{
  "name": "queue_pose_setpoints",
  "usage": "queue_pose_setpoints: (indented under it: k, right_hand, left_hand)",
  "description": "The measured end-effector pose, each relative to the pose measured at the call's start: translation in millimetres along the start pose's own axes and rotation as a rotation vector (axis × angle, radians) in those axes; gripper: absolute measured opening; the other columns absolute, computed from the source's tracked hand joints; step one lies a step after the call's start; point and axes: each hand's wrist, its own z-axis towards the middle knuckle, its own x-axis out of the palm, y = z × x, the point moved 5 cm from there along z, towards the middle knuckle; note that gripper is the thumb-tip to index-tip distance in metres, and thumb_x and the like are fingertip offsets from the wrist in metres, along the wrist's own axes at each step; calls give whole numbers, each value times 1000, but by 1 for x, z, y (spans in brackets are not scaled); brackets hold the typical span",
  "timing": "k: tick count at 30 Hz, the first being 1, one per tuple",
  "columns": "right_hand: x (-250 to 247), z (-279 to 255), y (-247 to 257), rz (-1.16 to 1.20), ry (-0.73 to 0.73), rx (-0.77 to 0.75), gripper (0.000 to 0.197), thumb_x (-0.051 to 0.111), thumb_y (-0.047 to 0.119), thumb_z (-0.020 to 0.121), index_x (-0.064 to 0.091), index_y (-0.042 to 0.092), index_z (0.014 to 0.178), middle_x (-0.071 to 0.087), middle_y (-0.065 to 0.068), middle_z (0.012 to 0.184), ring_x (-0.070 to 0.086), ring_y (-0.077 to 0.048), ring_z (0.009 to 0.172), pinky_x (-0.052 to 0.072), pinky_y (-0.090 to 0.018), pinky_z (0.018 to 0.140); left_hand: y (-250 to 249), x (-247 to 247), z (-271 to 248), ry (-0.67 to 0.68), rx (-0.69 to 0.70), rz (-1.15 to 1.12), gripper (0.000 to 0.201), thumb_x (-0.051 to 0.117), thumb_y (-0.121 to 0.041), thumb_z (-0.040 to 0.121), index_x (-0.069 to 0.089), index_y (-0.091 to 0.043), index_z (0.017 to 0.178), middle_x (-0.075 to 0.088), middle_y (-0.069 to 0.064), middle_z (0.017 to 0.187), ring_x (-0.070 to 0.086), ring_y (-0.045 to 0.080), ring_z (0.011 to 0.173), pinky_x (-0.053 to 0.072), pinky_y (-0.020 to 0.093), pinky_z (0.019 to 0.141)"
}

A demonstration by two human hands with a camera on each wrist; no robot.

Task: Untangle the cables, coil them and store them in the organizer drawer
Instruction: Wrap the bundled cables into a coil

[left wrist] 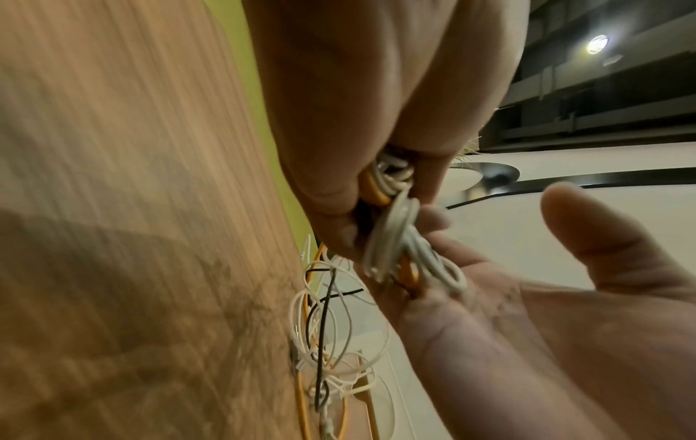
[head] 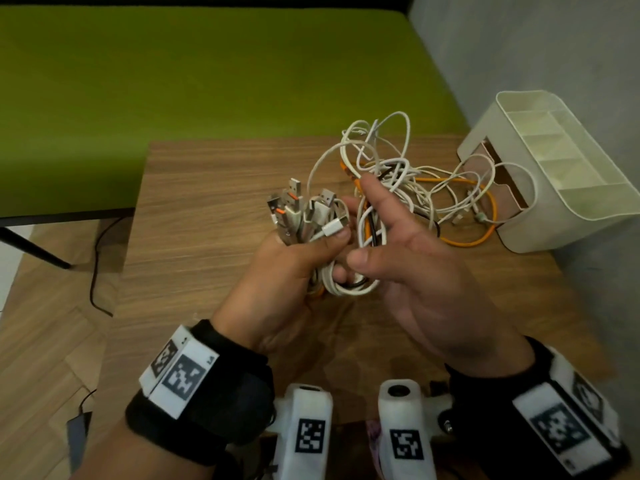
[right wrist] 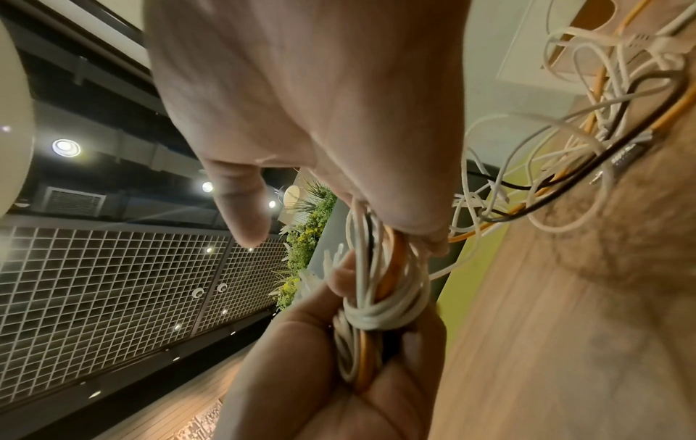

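Honestly, the left hand (head: 294,268) had the plug ends (head: 304,213) bunched in a tight fist, right hand (head: 408,268) relaxed and spread with cables (head: 372,223) draped through its fingers. Behind them the rest of the tangle (head: 433,188) sprawled over the table (head: 207,209) to the organizer (head: 568,209). I'd say pulling one strand free slowly, without yanking, was the way to go.

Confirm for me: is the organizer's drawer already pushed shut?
No. In the head view the drawer stands pulled out of the white organizer, with loose cable loops trailing over its open front.
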Motion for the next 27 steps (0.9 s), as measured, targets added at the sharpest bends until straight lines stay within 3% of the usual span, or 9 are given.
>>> queue_pose_setpoints:
  k: [2, 4, 6, 14, 15, 18, 20, 22, 27]
  right_hand:
    - [-1, 0, 0, -45, 13, 10, 105, 72, 33, 61, 24, 32, 154, 64, 13, 124, 62, -9, 95, 39, -39, 97]
    - [-1, -1, -1, -122, 45, 22, 108, 75, 40, 66, 16, 33, 156, 69, 6, 115, 63, -11, 99, 38, -43, 102]
    - [-2, -2, -2, -210, 72, 40, 115, 81, 59, 64, 13, 40, 155, 54, 16, 141, 55, -13, 126, 32, -52, 113]
    - [6, -3, -1, -231, 157, 95, 97, 58, 91, 58, 19, 63, 143, 29, 17, 159, 30, -20, 147, 26, -51, 118]
    - [11, -14, 4, -300, 245, 66, 97, 56, 92, 56, 28, 58, 143, 34, 20, 155, 29, -14, 147, 24, -45, 119]
    - [-35, -10, -14, -507, 2, -123, 84, 73, 89, 35, 74, 43, 105, 67, 31, 110, 41, -17, 140, 30, -44, 117]
    - [-27, -15, -8, -638, 117, -139, 105, 63, 95, 44, 47, 50, 137, 57, 45, 114, 45, -17, 137, 35, -44, 113]
    - [7, -9, -1, -589, 181, -3, 105, 51, 97, 54, 2, 65, 142, 39, 42, 140, 47, -23, 137, 35, -47, 112]
    - [7, -2, -2, -459, 87, 78, 91, 55, 62, 78, 8, 45, 154, 41, 52, 122, 71, -4, 81, 55, -22, 77]
  left_hand:
    - [3, 0, -1, 26, -33, 26, 42, 65, -11, 79, 59, 9, 116, 55, 29, 101, 44, 43, 97, 39, 54, 89]
    - [5, -1, 0, 100, -63, 96, 19, 64, -10, 77, 69, 1, 92, 63, 17, 74, 52, 33, 71, 47, 38, 74]
    - [5, 0, -2, 160, -100, 107, 10, 64, -10, 75, 72, -14, 72, 61, 1, 56, 53, 14, 51, 46, 24, 58]
    - [3, 6, -9, 308, -163, 190, 5, 75, -14, 56, 73, -16, 60, 59, 2, 45, 50, 4, 38, 40, 15, 46]
    - [3, 6, -8, 309, -170, 203, 9, 78, -9, 55, 72, -15, 58, 58, 1, 45, 49, 3, 36, 38, 14, 43]
    - [7, 4, -5, 287, -163, 275, 22, 70, 7, 65, 70, -14, 57, 59, -2, 50, 48, 3, 36, 37, 15, 41]
    - [9, 3, -4, 276, -159, 287, 13, 65, 2, 66, 70, -11, 65, 60, 1, 53, 49, 10, 41, 39, 21, 46]
    - [10, 2, -4, 257, -145, 305, 13, 66, 1, 69, 66, -1, 82, 61, 5, 60, 51, 21, 51, 40, 27, 54]
    - [8, 8, -5, 292, -98, 436, 20, 57, 18, 76, 61, -1, 78, 60, 0, 59, 54, 7, 50, 42, 20, 49]
